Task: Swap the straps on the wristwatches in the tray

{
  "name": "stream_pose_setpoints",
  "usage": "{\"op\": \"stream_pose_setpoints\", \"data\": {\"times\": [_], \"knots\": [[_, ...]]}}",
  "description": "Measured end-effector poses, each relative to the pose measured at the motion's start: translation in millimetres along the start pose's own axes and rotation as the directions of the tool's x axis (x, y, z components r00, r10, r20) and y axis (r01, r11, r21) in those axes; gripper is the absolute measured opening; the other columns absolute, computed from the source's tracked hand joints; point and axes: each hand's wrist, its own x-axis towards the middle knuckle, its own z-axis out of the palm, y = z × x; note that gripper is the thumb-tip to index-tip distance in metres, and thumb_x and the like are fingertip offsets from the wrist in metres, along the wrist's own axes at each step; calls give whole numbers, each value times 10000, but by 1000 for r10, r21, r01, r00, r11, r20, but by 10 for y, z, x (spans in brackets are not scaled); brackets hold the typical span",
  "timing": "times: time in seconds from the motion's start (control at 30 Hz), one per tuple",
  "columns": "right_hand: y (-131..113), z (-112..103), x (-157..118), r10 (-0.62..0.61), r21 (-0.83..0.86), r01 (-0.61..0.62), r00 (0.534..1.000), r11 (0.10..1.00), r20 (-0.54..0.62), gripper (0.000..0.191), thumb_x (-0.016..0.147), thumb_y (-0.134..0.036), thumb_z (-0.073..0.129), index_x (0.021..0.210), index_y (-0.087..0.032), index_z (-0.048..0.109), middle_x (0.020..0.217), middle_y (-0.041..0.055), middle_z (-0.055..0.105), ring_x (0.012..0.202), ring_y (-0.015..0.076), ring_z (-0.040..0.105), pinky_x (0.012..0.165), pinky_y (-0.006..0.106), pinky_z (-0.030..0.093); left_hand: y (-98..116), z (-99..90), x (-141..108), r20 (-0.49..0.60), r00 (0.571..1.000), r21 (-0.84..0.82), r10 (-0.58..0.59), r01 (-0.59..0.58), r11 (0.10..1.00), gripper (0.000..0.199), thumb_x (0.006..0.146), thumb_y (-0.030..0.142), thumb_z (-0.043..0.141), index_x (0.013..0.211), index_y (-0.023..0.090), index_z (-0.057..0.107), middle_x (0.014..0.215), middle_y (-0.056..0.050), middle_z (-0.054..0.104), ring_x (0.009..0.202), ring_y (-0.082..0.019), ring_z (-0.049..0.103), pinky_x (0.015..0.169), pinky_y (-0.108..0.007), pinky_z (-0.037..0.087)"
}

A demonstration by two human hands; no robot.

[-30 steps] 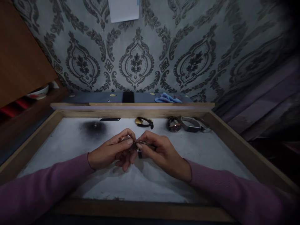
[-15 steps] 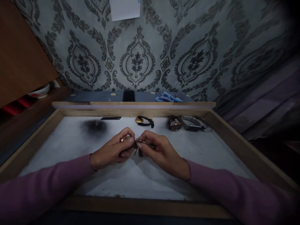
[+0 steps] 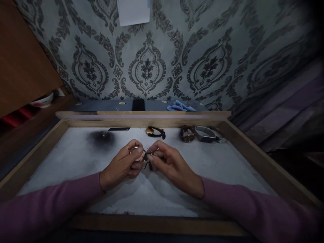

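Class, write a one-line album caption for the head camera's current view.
Left hand holding a round, metal-rimmed piece beside the right hand, watches behind in a tray.

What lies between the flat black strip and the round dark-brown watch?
In the head view, a gold watch with a black strap, with bare white tray floor on either side.
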Motion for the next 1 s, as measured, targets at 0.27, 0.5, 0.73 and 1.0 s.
{"op": "stream_pose_setpoints", "data": {"times": [0.27, 0.5, 0.73, 1.0], "knots": [[-5, -4, -2, 7, 6, -6, 1000, 1000, -20, 263, 898, -434, 544, 879, -204, 419, 569, -60, 493, 509, 87, 404, 478, 209, 322, -32, -70, 5, 91, 996, -58, -25, 31, 998, 272, 838, 370, 653, 894, 182, 465, 542, 120, 296, 432, -23, 182, 394, -138, 160], [23, -6, -1, 7, -29, -8, 1000, 1000, -5, 243, 912, -411, 523, 877, -205, 398, 586, -49, 517, 517, 88, 416, 482, 210, 325, -26, -33, 18, 34, 997, -56, -66, 67, 996, 278, 776, 327, 683, 765, 182, 445, 501, 114, 340, 390, -16, 210, 375, -155, 160], [44, 0, 17, -7, -36, 7, 1000, 999, -1, 220, 917, -387, 517, 873, -207, 398, 583, -48, 518, 509, 84, 407, 468, 201, 317, -37, -36, 29, -17, 995, -85, -95, 93, 992, 280, 741, 301, 691, 753, 188, 436, 505, 117, 308, 404, -17, 196, 388, -163, 131], [36, 6, 17, 22, -27, -21, 1000, 999, 11, 244, 909, -407, 531, 856, -205, 403, 586, -51, 522, 500, 80, 406, 453, 184, 322, -30, -35, 27, -37, 991, -46, -126, 124, 991, 206, 757, 251, 619, 744, 199, 420, 497, 121, 274, 393, -23, 164, 383, -173, 100]]}}
